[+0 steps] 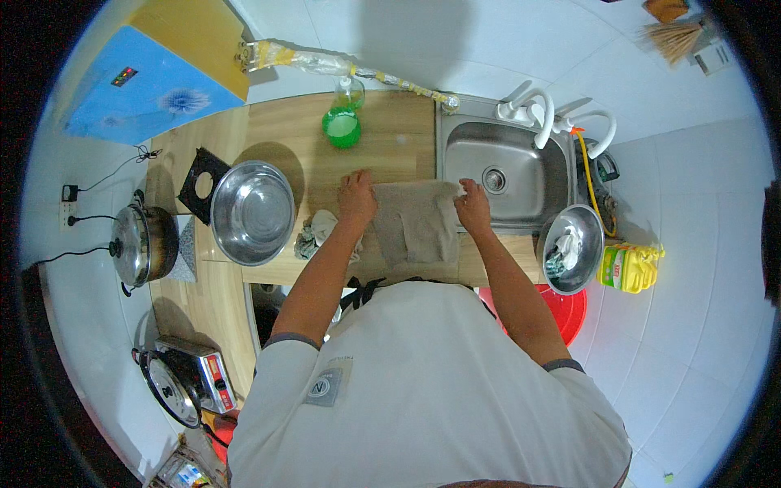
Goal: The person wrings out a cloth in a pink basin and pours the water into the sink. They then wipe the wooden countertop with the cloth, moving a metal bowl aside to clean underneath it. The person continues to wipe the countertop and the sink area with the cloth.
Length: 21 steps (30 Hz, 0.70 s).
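Note:
A grey-brown cloth (418,222) lies spread on the wooden counter in front of me, its right side reaching the sink's edge. At its upper left corner is my left hand (359,198), with the fingertips down at the cloth's edge; whether they pinch it is unclear. My right hand (473,207) is at the upper right corner, by the sink rim, fingers bent, and its grip on the cloth cannot be made out. Crumpled white and dark patterned cloths (318,235) rest on the counter, partly behind my left forearm.
The steel sink (506,226) with white taps is at right; beside it stand a metal bowl (589,244) holding cloths and a yellow jug (631,268). A large metal basin (253,213), a pot (146,244) and a green container (341,128) stand left and behind.

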Each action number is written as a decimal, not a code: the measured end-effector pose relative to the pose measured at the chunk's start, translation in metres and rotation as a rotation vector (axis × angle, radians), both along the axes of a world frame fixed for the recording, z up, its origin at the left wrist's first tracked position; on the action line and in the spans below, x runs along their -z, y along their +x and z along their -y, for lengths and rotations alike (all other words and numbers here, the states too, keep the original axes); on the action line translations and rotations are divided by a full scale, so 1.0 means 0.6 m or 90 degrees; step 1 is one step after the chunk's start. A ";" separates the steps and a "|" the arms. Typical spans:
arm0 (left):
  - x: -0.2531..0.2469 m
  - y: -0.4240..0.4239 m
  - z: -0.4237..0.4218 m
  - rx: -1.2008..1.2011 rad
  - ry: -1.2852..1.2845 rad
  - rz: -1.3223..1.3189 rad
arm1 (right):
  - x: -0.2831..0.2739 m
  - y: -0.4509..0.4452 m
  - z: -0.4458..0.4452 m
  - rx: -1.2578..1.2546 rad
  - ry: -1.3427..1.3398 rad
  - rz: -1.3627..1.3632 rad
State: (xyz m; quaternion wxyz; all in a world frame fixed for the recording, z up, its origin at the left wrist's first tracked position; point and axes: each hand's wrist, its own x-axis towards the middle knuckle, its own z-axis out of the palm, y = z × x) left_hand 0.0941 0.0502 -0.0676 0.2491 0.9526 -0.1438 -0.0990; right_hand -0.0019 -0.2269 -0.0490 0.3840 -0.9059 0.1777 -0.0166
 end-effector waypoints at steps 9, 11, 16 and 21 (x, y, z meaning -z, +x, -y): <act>0.101 -0.148 0.017 0.289 0.110 -0.013 | 0.076 -0.044 -0.089 -0.433 -0.306 -0.142; 0.104 -0.150 0.019 0.265 0.092 -0.054 | 0.090 -0.046 -0.098 -0.433 -0.291 -0.170; 0.102 -0.076 0.039 0.226 0.050 -0.021 | 0.129 0.015 -0.087 -0.408 -0.330 -0.105; 0.123 0.055 0.080 0.210 0.043 0.004 | 0.156 0.151 -0.054 -0.373 -0.329 -0.055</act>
